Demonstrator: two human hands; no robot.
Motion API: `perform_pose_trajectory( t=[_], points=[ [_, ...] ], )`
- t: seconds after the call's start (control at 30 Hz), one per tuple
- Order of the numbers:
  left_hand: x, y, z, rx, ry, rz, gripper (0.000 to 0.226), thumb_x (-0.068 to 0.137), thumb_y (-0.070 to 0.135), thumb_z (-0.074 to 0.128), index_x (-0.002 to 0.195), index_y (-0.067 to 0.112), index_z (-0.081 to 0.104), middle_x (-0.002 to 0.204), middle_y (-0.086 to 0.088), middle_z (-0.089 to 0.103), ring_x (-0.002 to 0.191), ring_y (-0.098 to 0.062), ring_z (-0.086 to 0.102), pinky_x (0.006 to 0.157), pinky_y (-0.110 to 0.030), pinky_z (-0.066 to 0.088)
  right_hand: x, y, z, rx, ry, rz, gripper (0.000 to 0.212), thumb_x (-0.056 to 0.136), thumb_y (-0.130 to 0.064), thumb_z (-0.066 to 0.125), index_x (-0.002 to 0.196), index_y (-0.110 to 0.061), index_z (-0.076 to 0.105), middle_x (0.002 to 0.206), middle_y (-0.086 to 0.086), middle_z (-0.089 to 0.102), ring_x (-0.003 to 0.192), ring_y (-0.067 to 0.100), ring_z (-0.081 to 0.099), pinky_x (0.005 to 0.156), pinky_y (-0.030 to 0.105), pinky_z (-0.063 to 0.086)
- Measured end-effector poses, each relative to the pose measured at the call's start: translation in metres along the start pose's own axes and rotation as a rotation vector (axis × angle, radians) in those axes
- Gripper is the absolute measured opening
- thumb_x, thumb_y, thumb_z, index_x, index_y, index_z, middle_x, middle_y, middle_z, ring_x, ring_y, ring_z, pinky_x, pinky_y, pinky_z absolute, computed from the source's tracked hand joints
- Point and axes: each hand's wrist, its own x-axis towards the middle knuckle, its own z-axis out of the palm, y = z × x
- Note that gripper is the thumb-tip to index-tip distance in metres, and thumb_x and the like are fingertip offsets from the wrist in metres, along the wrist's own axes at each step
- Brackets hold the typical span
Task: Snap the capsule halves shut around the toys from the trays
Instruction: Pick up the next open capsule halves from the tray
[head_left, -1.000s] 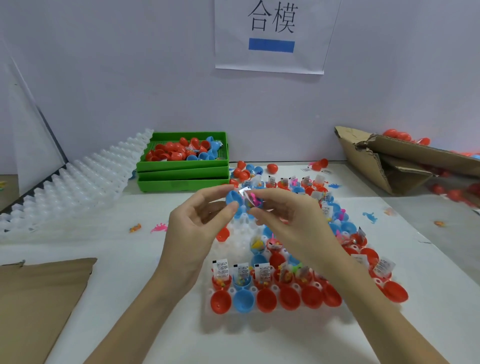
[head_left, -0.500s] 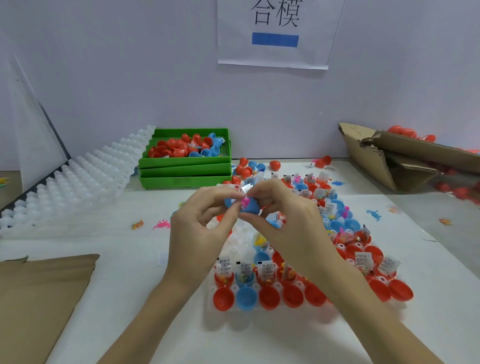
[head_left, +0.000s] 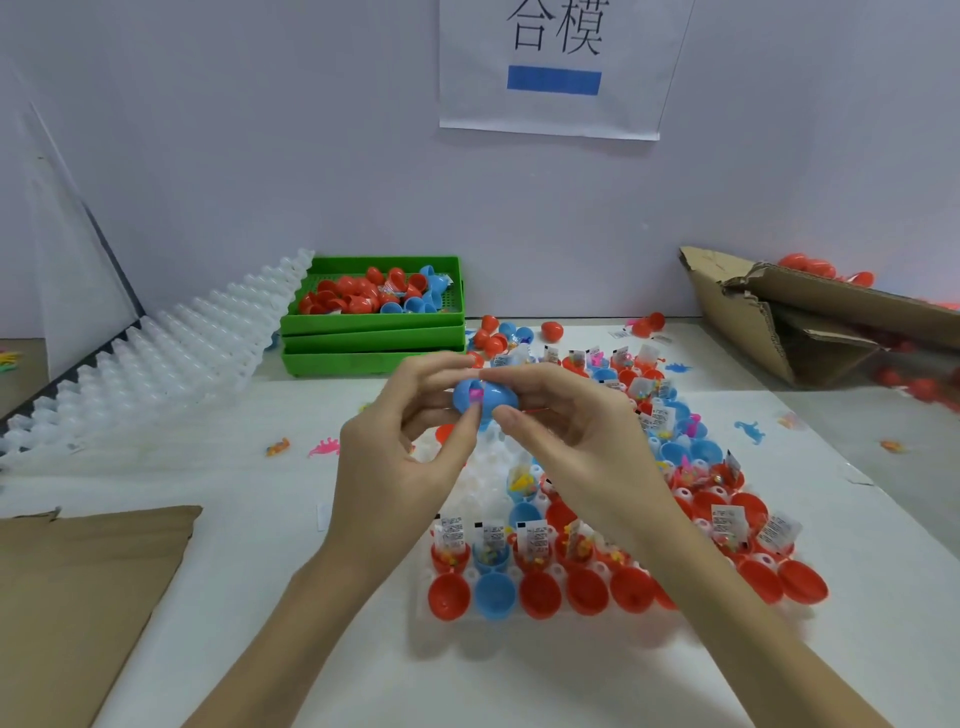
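A blue capsule (head_left: 491, 397) is held above the table between both hands, its two halves brought together with a bit of pink toy showing at the seam. My left hand (head_left: 400, 457) pinches its left side with thumb and fingers. My right hand (head_left: 576, 441) grips its right half. Below them lies a white tray (head_left: 480, 480) with rows of red and blue capsule halves (head_left: 540, 595), several holding small toys and paper tags.
Stacked green trays (head_left: 371, 338) with red and blue halves stand at the back. White empty trays (head_left: 156, 358) lean at the left. A torn cardboard box (head_left: 810, 322) lies at the right, brown cardboard (head_left: 78, 597) at the front left. Loose toys (head_left: 324, 446) dot the table.
The two blue halves, apart a second ago with the toy and tag between them, have been pressed together. Both hands stay at the same spot above the tray.
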Motion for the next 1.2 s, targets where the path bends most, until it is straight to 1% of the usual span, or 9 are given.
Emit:
perform_pose_trajectory(
  t=[0.1,0.17,0.27,0.53,0.63,0.77,0.93,1.07,1.2],
  points=[
    [0.001,0.003,-0.001,-0.184,-0.047,-0.084,0.034,0.093,0.007,0.074,0.126,0.016,0.069,0.114,0.008,0.077,0.109,-0.015,0.074,0.092,-0.022,0.058,0.000,0.000,-0.001,0.044,0.061,-0.007,0.033,0.094,-0.013,0.074,0.126,-0.014,0.069,0.111,-0.007,0.076,0.106,0.014,0.073,0.091,0.027,0.059],
    [0.002,0.003,-0.002,-0.192,-0.071,-0.092,0.033,0.092,0.007,0.074,0.124,0.015,0.072,0.115,0.008,0.078,0.109,-0.015,0.074,0.091,-0.020,0.057,0.000,-0.001,-0.001,0.056,0.075,-0.010,0.030,0.093,-0.014,0.074,0.123,-0.013,0.070,0.108,-0.006,0.076,0.103,0.015,0.073,0.089,0.026,0.059],
    [0.005,0.003,-0.007,-0.196,-0.066,-0.106,0.033,0.086,0.011,0.079,0.119,0.015,0.075,0.112,0.005,0.079,0.105,-0.017,0.076,0.089,-0.023,0.060,-0.001,0.000,-0.002,0.082,0.047,-0.001,0.024,0.095,-0.010,0.071,0.119,-0.012,0.073,0.107,-0.005,0.077,0.101,0.017,0.074,0.088,0.027,0.060],
    [0.005,0.007,-0.005,-0.228,-0.041,-0.109,0.035,0.077,0.010,0.086,0.111,0.011,0.076,0.104,0.003,0.080,0.099,-0.017,0.078,0.087,-0.025,0.061,0.000,-0.003,-0.003,0.116,0.019,-0.029,0.025,0.097,-0.004,0.066,0.120,-0.009,0.072,0.108,-0.003,0.076,0.101,0.019,0.073,0.087,0.025,0.058],
    [0.005,0.008,-0.006,-0.231,-0.035,-0.109,0.036,0.075,0.009,0.087,0.109,0.008,0.076,0.101,0.002,0.081,0.096,-0.017,0.078,0.084,-0.023,0.061,-0.001,-0.003,-0.003,0.062,0.021,-0.058,0.026,0.097,-0.003,0.067,0.121,-0.009,0.073,0.110,-0.003,0.076,0.106,0.020,0.072,0.089,0.027,0.059],
    [0.005,0.008,-0.008,-0.233,-0.028,-0.111,0.034,0.072,0.011,0.087,0.104,0.010,0.077,0.099,0.000,0.081,0.093,-0.019,0.079,0.083,-0.024,0.061,-0.001,-0.005,-0.005,-0.015,0.022,-0.103,0.027,0.094,-0.008,0.070,0.121,-0.011,0.073,0.111,-0.005,0.076,0.106,0.016,0.072,0.090,0.024,0.058],
    [0.007,0.005,-0.012,-0.225,-0.051,-0.106,0.034,0.072,0.014,0.088,0.104,0.010,0.077,0.099,-0.001,0.080,0.094,-0.023,0.078,0.084,-0.026,0.062,-0.002,-0.006,-0.006,0.024,-0.006,-0.051,0.027,0.094,-0.007,0.071,0.121,-0.013,0.074,0.110,-0.009,0.077,0.105,0.013,0.073,0.089,0.025,0.059],
    [0.007,0.006,-0.014,-0.232,-0.070,-0.092,0.034,0.075,0.012,0.087,0.108,0.014,0.077,0.103,0.002,0.081,0.096,-0.021,0.078,0.085,-0.024,0.061,-0.002,-0.009,-0.004,0.123,-0.004,0.022,0.025,0.094,-0.012,0.071,0.119,-0.013,0.074,0.108,-0.008,0.078,0.103,0.013,0.074,0.087,0.019,0.057],
    [0.008,0.006,-0.013,-0.261,-0.055,-0.125,0.034,0.075,0.011,0.087,0.107,0.018,0.079,0.101,0.002,0.081,0.094,-0.018,0.079,0.083,-0.021,0.060,-0.001,-0.011,-0.005,0.200,-0.002,0.109,0.023,0.094,-0.017,0.071,0.117,-0.017,0.076,0.104,-0.006,0.079,0.096,0.015,0.076,0.084,0.019,0.057]
  ],
)
